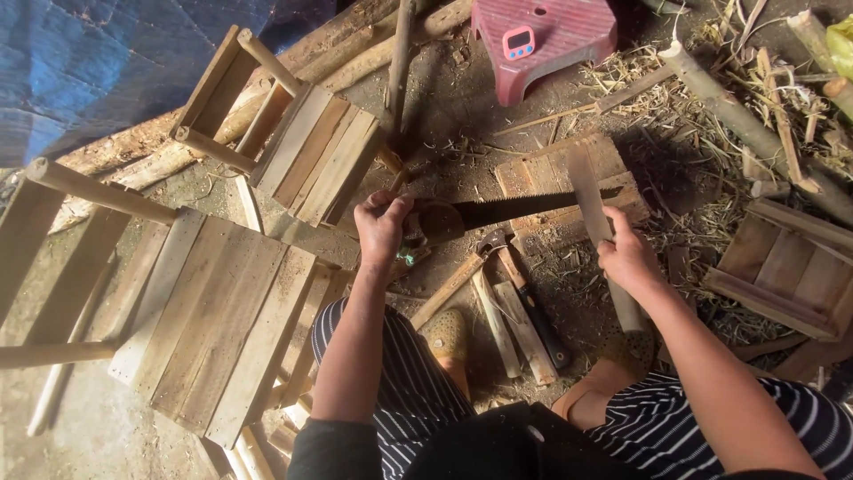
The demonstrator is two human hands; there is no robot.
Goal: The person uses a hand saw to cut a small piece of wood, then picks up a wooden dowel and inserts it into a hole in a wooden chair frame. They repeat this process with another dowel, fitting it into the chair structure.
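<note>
Left hand (382, 227) fingers wrapped tight round the handle of a hand saw (520, 209), blade lying across a thin wood slat (591, 200) at centre. Right hand (626, 258) fingers curled, pinning the slat on a low plank block (542, 173). Hammer (524, 293) on the ground at 6 o'clock of the saw. Red plastic stool (555, 36) at 12, small pink rectangular timer (518, 42) on it. Slatted wooden chair (222, 320) at 9

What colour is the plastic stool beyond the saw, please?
The stool is red, shown in the head view.
</note>
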